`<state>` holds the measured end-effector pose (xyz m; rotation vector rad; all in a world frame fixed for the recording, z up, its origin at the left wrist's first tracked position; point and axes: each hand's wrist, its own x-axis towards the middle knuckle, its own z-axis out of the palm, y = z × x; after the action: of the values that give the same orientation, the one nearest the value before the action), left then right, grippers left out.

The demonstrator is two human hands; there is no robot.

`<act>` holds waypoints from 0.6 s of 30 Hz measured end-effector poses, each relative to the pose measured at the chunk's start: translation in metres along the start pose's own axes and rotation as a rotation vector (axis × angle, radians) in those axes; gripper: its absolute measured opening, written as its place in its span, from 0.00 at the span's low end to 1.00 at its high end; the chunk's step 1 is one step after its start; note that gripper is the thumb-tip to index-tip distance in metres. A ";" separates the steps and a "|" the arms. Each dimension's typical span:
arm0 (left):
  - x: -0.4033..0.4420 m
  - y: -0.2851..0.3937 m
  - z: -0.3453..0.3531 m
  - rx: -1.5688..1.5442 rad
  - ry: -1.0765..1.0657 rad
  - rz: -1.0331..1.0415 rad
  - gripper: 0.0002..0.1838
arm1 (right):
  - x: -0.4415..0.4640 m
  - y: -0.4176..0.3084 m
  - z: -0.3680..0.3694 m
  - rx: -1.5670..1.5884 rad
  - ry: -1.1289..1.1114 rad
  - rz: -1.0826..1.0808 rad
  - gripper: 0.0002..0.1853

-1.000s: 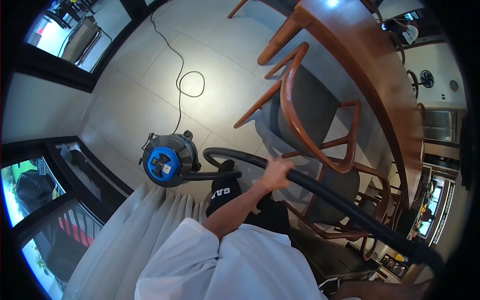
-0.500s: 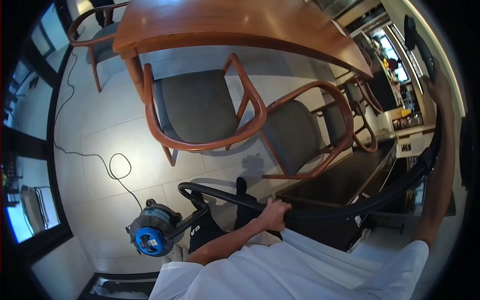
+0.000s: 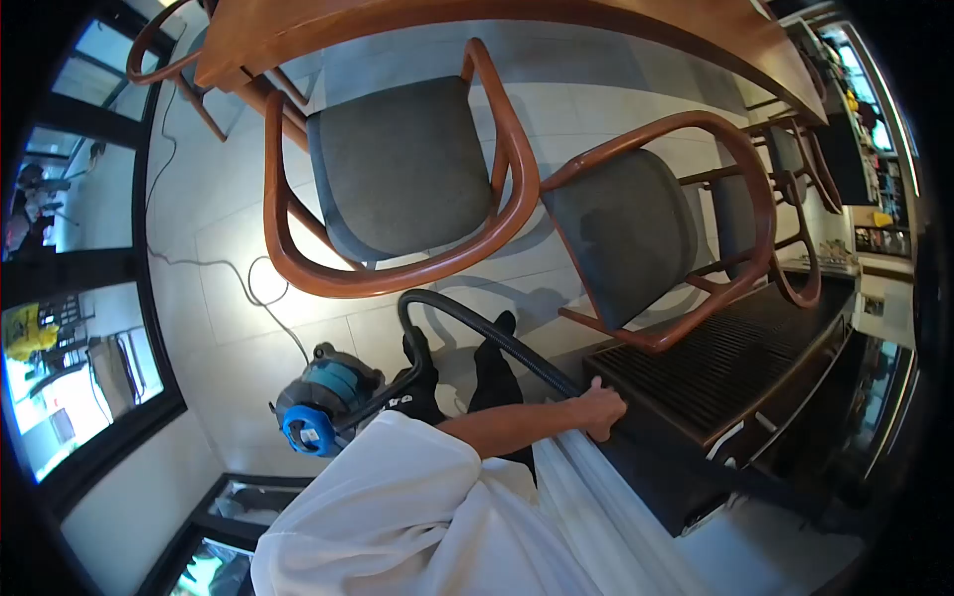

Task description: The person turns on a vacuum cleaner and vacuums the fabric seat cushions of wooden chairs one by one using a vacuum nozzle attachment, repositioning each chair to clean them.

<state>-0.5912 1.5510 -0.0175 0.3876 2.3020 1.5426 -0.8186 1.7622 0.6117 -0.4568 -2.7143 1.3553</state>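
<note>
My left hand [image 3: 599, 409] is closed around the black ribbed vacuum hose [image 3: 517, 348], beside the low dark slatted unit. From there the hose loops left over my feet to the vacuum cleaner [image 3: 336, 385], which has a blue top and sits on the tiled floor at lower left. Beyond my left hand the hose runs to the lower right, where it fades into a dark area. My right hand does not show.
Two wooden chairs with grey seats [image 3: 402, 169] [image 3: 631, 233] stand ahead, by a wooden table [image 3: 437, 12]. A thin cord [image 3: 212, 262] trails over the floor. The slatted unit [image 3: 725, 372] lies right; glass doors [image 3: 89, 189] line the left.
The view has swung right and lowered, so the chairs appear nearer. My right hand, seen half a second ago holding the hose's end high at the right, has left view. My left hand keeps its grip.
</note>
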 end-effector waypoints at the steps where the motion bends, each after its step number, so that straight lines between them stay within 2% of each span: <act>1: 0.007 0.003 0.001 0.162 0.402 -0.044 0.23 | 0.015 0.011 0.000 -0.010 0.055 -0.113 0.08; 2: 0.018 -0.002 0.003 0.149 0.417 -0.081 0.23 | 0.038 0.026 -0.004 -0.022 0.015 -0.111 0.08; 4: 0.043 -0.018 0.005 0.041 0.869 -0.301 0.20 | 0.101 0.061 -0.017 -0.260 0.274 -0.240 0.13; 5: 0.054 -0.027 -0.001 0.037 0.894 -0.345 0.20 | 0.128 0.076 -0.030 0.142 -0.057 -0.162 0.16; 6: 0.065 -0.040 -0.019 -0.091 0.458 -0.332 0.17 | 0.157 0.086 -0.026 0.545 -0.389 -0.057 0.19; 7: 0.072 -0.050 -0.032 -0.227 0.023 -0.301 0.15 | 0.164 0.091 0.011 0.542 -0.436 -0.048 0.19; 8: 0.078 -0.048 -0.034 -0.251 0.042 -0.333 0.15 | 0.129 0.092 0.066 0.361 -0.175 -0.355 0.21; 9: 0.087 -0.041 -0.036 -0.250 -0.097 -0.318 0.14 | 0.111 0.096 0.098 0.175 0.101 -0.662 0.23; 10: 0.093 -0.039 -0.038 -0.240 -0.237 -0.290 0.13 | 0.119 0.101 0.108 0.173 0.082 -0.662 0.23; 12: 0.095 -0.035 -0.018 -0.135 -0.200 -0.235 0.13 | 0.126 0.104 0.117 0.230 -0.101 -0.803 0.27; 13: 0.095 -0.036 0.003 -0.018 -0.164 -0.183 0.13 | 0.162 0.116 0.105 0.389 -0.317 -0.745 0.28; 14: 0.117 -0.055 0.075 0.010 0.105 -0.337 0.28 | 0.202 0.129 0.088 0.554 -0.525 -0.644 0.30; 15: 0.100 -0.058 0.065 0.001 0.121 -0.363 0.28 | 0.242 0.142 0.071 0.690 -0.703 -0.514 0.32; 17: 0.019 -0.049 0.029 0.146 0.332 -0.407 0.46 | 0.177 0.140 0.145 0.565 -0.361 -0.562 0.27; 18: -0.017 -0.057 0.010 -0.069 0.230 -0.536 0.55 | 0.151 0.144 0.177 0.531 -0.270 -0.546 0.25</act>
<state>-0.5732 1.5311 -0.0720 -0.4177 2.2488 1.4322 -0.9638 1.7526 0.3802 0.4972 -2.2313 1.9341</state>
